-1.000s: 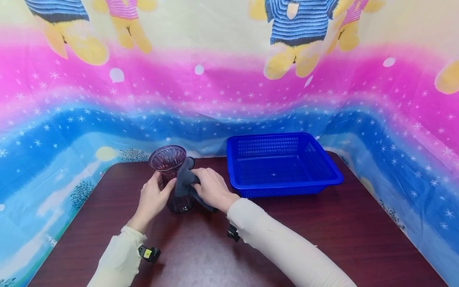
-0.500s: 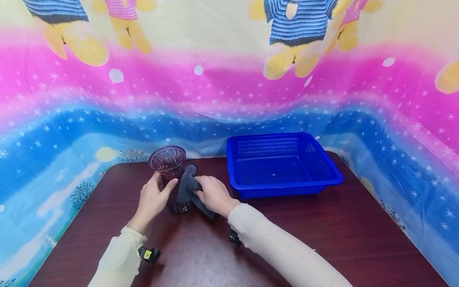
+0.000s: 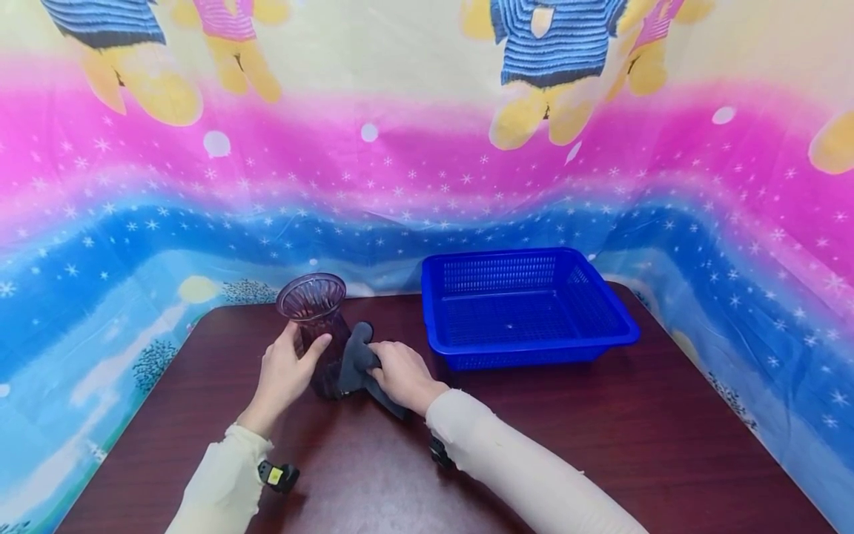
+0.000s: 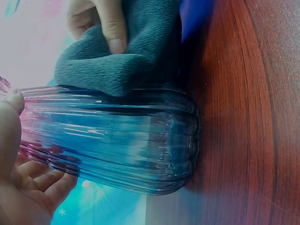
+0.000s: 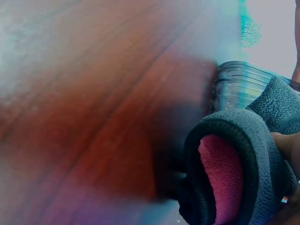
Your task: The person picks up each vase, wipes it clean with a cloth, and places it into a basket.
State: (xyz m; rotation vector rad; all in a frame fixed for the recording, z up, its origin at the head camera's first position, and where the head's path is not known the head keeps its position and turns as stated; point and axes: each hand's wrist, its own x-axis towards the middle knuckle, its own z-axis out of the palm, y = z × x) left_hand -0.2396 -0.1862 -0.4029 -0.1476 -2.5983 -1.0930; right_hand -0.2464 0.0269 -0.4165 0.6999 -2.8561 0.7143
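A ribbed, see-through purplish glass vase [image 3: 312,298] with a flared rim stands upright on the table. My left hand [image 3: 283,374] grips it round the middle from the left, thumb in front. On its right side my right hand [image 3: 405,374] pinches a bunched dark grey cloth [image 3: 356,360] against the lower part of the vase. In the left wrist view the cloth [image 4: 117,65] touches the ribbed wall of the vase [image 4: 112,136]. A pink underside of the cloth [image 5: 222,173] shows in the right wrist view, where the right hand is mostly out of frame.
A blue plastic basket [image 3: 607,341] with slotted walls stands at the back right of the dark red wooden table [image 3: 567,430]. Behind the table hangs a printed curtain [image 3: 400,178], close to the back edge.
My right hand and the cloth have slid down along the right side of the vase, toward its base. The left hand and the vase have stayed in place.
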